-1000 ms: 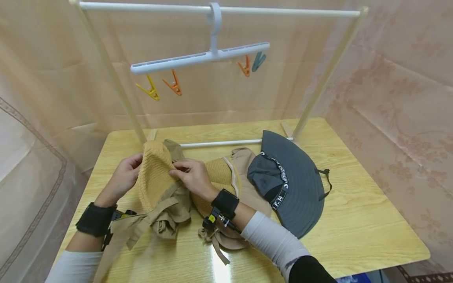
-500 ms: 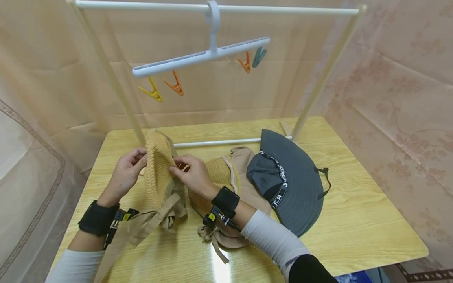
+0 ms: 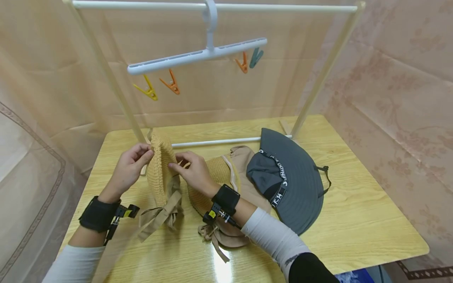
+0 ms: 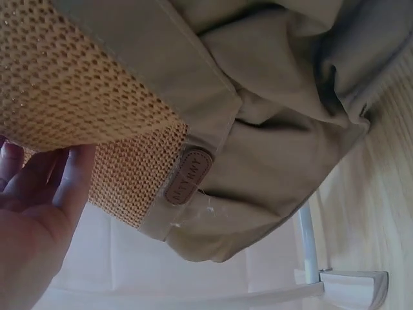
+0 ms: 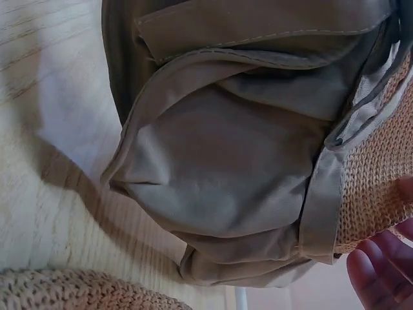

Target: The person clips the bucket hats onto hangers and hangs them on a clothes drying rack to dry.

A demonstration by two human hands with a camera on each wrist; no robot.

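A sun hat (image 3: pixel 160 173) of yellow woven straw and khaki cloth stands folded edgewise between my hands, its cloth tie (image 3: pixel 161 216) hanging below. My left hand (image 3: pixel 129 167) pinches the straw on the left side with thumb and fingers. On the opposite side my right hand (image 3: pixel 194 173) grips the straw near the cloth edge. In the left wrist view a brown label (image 4: pixel 189 175) shows on the cloth band, beside the straw. The right wrist view shows khaki brim cloth (image 5: pixel 226 161) drooping in folds, with fingertips (image 5: pixel 371 265) at the straw.
A second straw-and-beige hat (image 3: pixel 221 171) lies under my right forearm, overlapped by a dark grey wide-brimmed hat (image 3: pixel 301 181) on the wooden table (image 3: pixel 361 204). Behind, a white hanger (image 3: pixel 198 56) with several coloured clips hangs from a rack bar (image 3: pixel 283 7).
The straw-and-khaki hat has turned edge-on and looks narrower, its cloth drawn in and raised. My left hand has moved slightly right. The hanger has swung a little; the other hats lie still.
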